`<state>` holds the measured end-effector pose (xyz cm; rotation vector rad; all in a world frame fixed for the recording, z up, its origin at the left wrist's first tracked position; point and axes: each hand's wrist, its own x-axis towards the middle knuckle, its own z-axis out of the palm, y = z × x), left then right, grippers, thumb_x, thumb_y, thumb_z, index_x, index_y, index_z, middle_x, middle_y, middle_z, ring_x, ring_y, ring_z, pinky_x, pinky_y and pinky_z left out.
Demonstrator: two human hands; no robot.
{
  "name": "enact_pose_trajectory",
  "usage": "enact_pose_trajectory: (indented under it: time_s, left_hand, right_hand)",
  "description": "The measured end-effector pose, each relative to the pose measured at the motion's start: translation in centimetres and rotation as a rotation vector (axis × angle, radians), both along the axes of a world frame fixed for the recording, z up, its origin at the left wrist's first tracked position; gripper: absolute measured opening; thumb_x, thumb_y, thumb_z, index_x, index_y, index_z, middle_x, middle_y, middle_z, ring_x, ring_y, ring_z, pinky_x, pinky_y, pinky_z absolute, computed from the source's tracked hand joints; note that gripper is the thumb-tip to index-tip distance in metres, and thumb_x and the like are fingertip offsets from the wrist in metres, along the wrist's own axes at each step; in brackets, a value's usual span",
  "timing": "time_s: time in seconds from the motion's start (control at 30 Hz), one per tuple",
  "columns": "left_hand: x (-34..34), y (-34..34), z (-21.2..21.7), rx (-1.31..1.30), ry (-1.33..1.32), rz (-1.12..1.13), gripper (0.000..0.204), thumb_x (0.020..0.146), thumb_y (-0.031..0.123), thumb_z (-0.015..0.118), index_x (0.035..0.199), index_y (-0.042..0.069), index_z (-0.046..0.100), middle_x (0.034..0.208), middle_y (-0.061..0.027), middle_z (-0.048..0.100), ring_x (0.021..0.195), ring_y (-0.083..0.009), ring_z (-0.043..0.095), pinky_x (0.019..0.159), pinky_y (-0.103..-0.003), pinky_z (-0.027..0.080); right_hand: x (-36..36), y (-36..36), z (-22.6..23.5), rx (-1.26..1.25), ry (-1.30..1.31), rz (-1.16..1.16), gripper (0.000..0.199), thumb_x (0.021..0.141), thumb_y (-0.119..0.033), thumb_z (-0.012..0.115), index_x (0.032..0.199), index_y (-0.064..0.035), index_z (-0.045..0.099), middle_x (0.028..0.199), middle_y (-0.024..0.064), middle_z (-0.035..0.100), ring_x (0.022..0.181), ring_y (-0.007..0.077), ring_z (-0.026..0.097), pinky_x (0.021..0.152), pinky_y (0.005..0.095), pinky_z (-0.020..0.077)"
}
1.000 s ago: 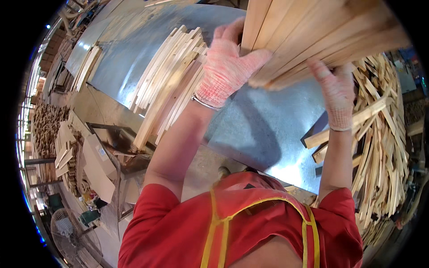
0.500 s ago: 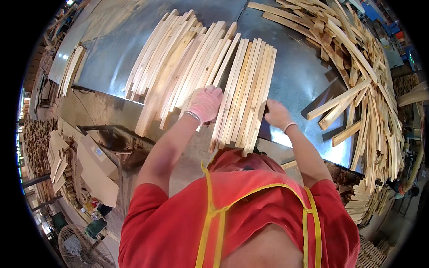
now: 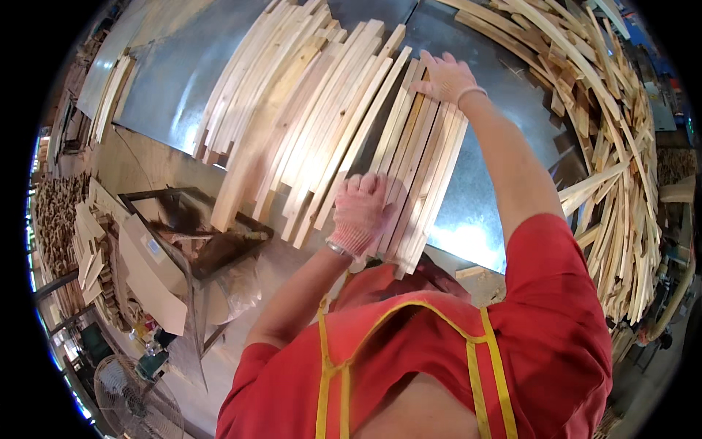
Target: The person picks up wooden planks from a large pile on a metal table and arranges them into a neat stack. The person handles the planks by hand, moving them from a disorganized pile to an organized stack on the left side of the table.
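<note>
A bundle of pale wooden strips [image 3: 430,164] lies side by side on the metal-topped table, its near ends reaching past the table edge toward my body. My left hand [image 3: 360,212], in a pinkish glove, is closed with curled fingers against the left side of this bundle near its near end; the fingertips are partly hidden. At the bundle's far end my right hand [image 3: 447,77], gloved too, rests over the strip tops with fingers stretched out and thumb apart. A wider group of strips [image 3: 292,117] lies to the left, across a narrow dark gap, with uneven ends.
A large tangled heap of wooden strips [image 3: 621,168] covers the table's right side. A few strips [image 3: 113,99] lie at the far left. Below left are a dark metal frame [image 3: 197,194], cardboard sheets [image 3: 157,271] and a fan [image 3: 135,395]. The metal tabletop [image 3: 486,183] shows between bundle and heap.
My right hand has moved from the bundle's right side to its far end, and its fingers have stretched out. My left hand has shifted toward the bundle's near end. The view has shifted too.
</note>
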<state>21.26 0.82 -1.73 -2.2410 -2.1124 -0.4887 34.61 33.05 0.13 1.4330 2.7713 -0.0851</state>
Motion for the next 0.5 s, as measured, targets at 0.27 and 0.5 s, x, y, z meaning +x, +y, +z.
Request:
enact_pose_trajectory:
  time_s: [0.27, 0.5]
  left_hand:
    - [2.1, 8.5, 5.5, -0.432, -0.297, 0.181, 0.041, 0.095, 0.039, 0.065, 0.122, 0.008, 0.068, 0.104, -0.0173, 0.072, 0.1, -0.0345, 0.072, 0.082, -0.047, 0.058]
    - [3.6, 14.9, 20.1, 0.258, 0.062, -0.255, 0.023, 0.088, 0.021, 0.072, 0.111, 0.016, 0.073, 0.095, -0.0044, 0.069, 0.089, -0.0271, 0.072, 0.078, -0.041, 0.058]
  right_hand:
    - [7.9, -2.6, 7.0, -0.705, 1.042, 0.072, 0.062, 0.11, -0.045, 0.05, 0.153, -0.0012, 0.054, 0.141, 0.0136, 0.067, 0.133, 0.0217, 0.06, 0.113, 0.0374, 0.0455]
    - [18.3, -3.4, 6.7, -1.249, 2.106, -0.332, 0.078, 0.103, -0.068, 0.053, 0.153, -0.0079, 0.051, 0.136, 0.0137, 0.067, 0.125, 0.0309, 0.064, 0.113, 0.0496, 0.0495]
